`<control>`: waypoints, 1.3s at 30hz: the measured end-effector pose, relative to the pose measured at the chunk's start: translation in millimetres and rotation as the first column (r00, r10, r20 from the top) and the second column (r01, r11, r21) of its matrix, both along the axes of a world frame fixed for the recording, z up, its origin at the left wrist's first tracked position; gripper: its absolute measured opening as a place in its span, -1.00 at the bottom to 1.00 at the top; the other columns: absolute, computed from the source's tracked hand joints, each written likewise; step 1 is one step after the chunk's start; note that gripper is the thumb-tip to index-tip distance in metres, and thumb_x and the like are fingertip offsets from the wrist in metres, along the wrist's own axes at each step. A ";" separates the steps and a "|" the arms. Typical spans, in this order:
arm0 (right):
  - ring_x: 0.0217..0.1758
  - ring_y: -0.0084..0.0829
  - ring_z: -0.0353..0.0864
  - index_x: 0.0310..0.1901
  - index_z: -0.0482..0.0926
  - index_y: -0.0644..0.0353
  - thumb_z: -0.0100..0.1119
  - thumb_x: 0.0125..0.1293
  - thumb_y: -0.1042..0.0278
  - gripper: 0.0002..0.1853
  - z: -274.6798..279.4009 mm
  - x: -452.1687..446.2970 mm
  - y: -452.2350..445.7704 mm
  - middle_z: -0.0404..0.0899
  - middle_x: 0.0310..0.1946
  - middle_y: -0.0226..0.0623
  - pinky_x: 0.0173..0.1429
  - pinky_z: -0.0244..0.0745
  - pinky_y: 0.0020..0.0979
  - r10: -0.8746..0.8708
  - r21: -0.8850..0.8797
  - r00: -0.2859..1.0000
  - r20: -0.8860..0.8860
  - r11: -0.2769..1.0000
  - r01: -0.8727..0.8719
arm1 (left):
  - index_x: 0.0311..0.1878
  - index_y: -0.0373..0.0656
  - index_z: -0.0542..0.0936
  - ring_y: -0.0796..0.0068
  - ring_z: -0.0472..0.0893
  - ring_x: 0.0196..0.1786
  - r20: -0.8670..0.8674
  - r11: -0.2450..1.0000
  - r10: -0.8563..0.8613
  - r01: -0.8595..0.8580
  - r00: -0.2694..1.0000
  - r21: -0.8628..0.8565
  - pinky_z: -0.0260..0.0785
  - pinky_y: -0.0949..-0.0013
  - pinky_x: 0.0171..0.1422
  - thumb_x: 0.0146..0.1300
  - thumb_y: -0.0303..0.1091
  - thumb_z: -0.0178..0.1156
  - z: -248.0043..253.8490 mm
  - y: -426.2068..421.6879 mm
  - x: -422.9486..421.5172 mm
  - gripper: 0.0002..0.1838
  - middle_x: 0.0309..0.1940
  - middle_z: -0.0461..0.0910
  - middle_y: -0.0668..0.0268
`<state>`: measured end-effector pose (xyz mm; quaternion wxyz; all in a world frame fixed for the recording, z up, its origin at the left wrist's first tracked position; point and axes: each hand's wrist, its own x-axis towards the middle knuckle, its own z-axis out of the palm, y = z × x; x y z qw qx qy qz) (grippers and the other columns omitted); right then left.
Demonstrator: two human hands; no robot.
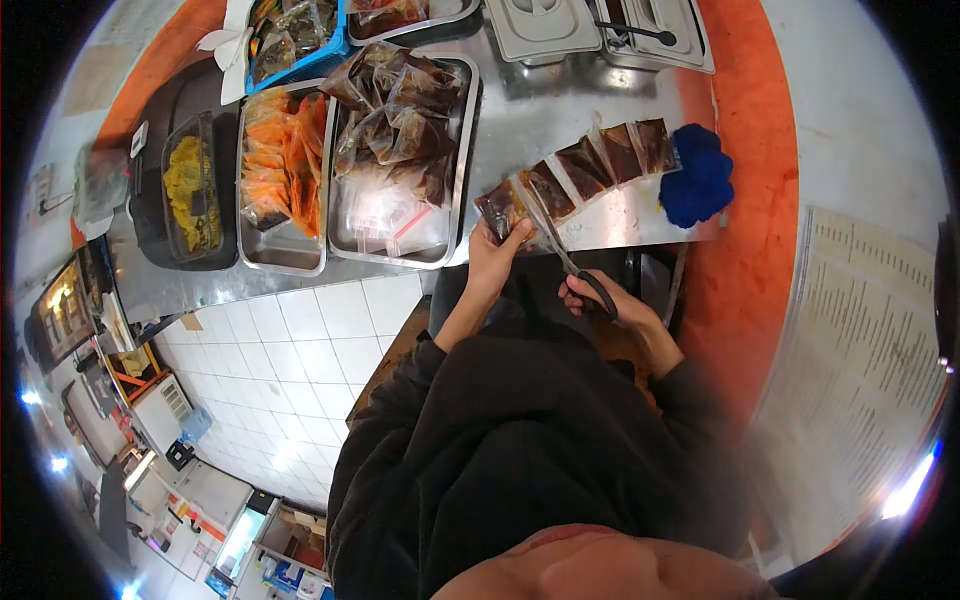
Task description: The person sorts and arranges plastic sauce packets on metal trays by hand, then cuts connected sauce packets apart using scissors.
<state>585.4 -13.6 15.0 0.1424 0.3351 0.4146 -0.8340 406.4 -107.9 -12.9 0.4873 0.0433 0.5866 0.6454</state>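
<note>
A strip of joined clear sachets (581,168) filled with dark brown sauce lies across the steel table. My left hand (488,262) pinches the sachet at its near left end, thumb on top. In my right hand (622,301) is a pair of scissors (598,290) with black handles, fingers wrapped around them. The blades point up and left and lie at the seam beside the sachet in my left hand; I cannot tell whether they have cut into it. The strip's far end touches a dark blue cloth-like bundle (697,178).
Left of the strip, a metal tray (440,255) holds several loose brown sachets, and another tray (285,262) holds orange packets. Further left is a dark container (190,200) of yellow food. Lidded steel pans (545,30) stand at the back. An orange-edged wall is on the right.
</note>
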 end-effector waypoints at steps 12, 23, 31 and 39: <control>-0.55 -0.64 0.33 -0.47 0.44 0.22 0.14 0.24 -0.18 -0.48 4.4 -4.0 -1.5 0.34 -0.60 -0.47 -0.44 0.29 -0.54 0.045 0.193 0.996 0.078 0.979 -0.060 | -0.04 -0.29 0.45 0.61 0.56 -0.24 -0.122 0.998 -0.049 0.045 0.991 -0.039 0.44 0.50 -0.10 0.07 -0.49 0.36 10.6 -0.8 -7.7 -0.61 -0.23 0.59 0.34; -0.56 -0.64 0.35 -0.46 0.44 0.24 0.13 0.27 -0.14 -0.50 0.5 -12.2 -7.3 0.35 -0.62 -0.46 -0.46 0.31 -0.55 0.030 0.197 0.996 0.081 0.979 -0.045 | -0.01 -0.29 0.45 0.50 0.56 -0.16 0.210 0.995 -0.063 0.047 0.976 0.083 0.43 0.39 -0.02 0.14 -0.50 0.30 -7.1 -10.9 -5.3 -0.64 -0.17 0.57 0.28; -0.58 -0.60 0.30 -0.42 0.43 0.26 0.10 0.28 -0.14 -0.49 -7.6 -16.6 -9.6 0.31 -0.64 -0.48 -0.44 0.30 -0.52 -0.074 0.073 0.994 -0.077 0.994 0.080 | 0.02 -0.29 0.45 0.47 0.56 -0.11 0.200 0.991 -0.106 0.088 0.974 0.097 0.44 0.38 -0.04 0.15 -0.49 0.29 -5.9 -13.4 -4.8 -0.63 -0.13 0.58 0.26; -0.50 -0.62 0.34 -0.37 0.43 0.23 0.11 0.25 -0.18 -0.49 -7.1 -14.8 -7.7 0.34 -0.56 -0.48 -0.39 0.29 -0.55 0.067 0.129 0.998 0.007 0.989 -0.067 | 0.02 -0.29 0.45 0.48 0.57 -0.12 0.190 0.987 -0.147 0.132 0.971 0.090 0.46 0.39 -0.07 0.17 -0.48 0.28 -5.8 -15.8 -11.5 -0.64 -0.13 0.57 0.27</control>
